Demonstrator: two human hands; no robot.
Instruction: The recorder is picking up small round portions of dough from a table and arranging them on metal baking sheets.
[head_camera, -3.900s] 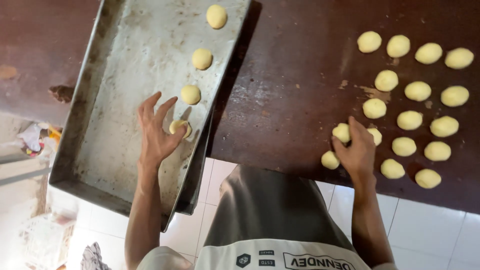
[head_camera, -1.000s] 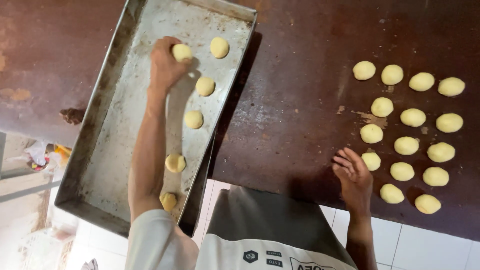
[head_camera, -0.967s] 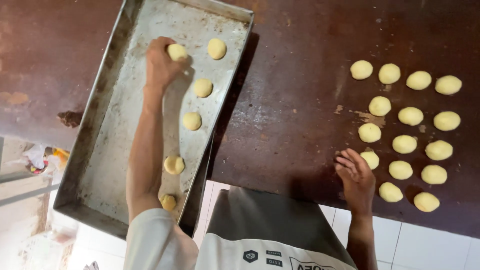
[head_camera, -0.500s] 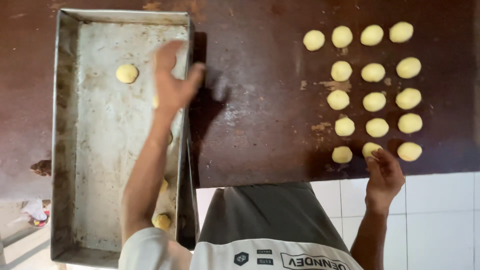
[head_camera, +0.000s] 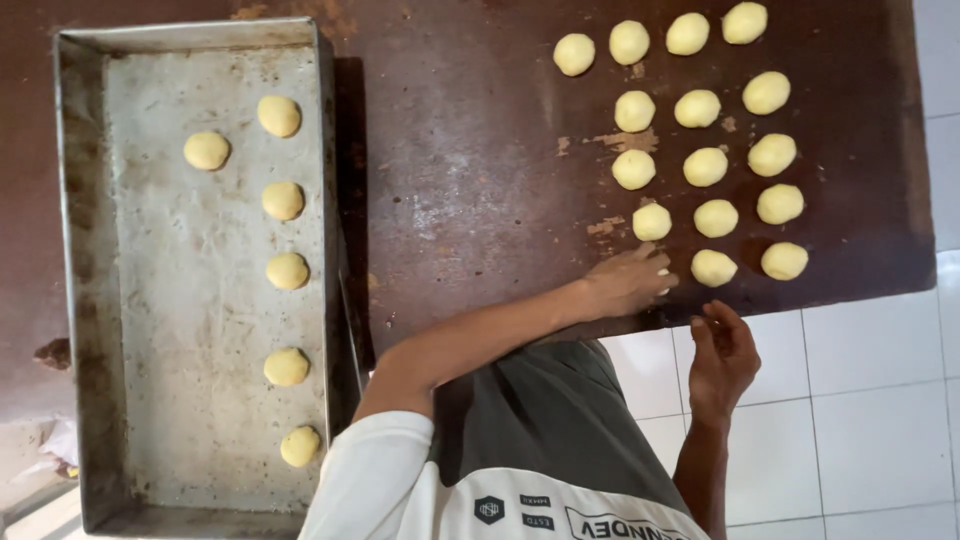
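A long metal baking tray (head_camera: 190, 300) lies on the left of the dark brown table (head_camera: 470, 180). Several round, pale yellow dough balls (head_camera: 283, 200) sit on it, most in a line along its right side. More dough balls (head_camera: 705, 167) lie in rows on the table at the right. My left hand (head_camera: 625, 283) reaches across my body to the near end of those rows, its fingers curled over a dough ball (head_camera: 662, 274) that is mostly hidden. My right hand (head_camera: 722, 355) hovers just off the table's near edge with spread fingers and holds nothing.
The table's near edge runs right in front of my body. White floor tiles (head_camera: 860, 420) show below and to the right. Flecks of dough (head_camera: 610, 226) stick to the table beside the rows. A bare brown stretch separates the tray from the rows.
My left hand left the tray, swung right across my body and came down on a dough ball at the near end of the rows. My right hand drew back off the table edge.
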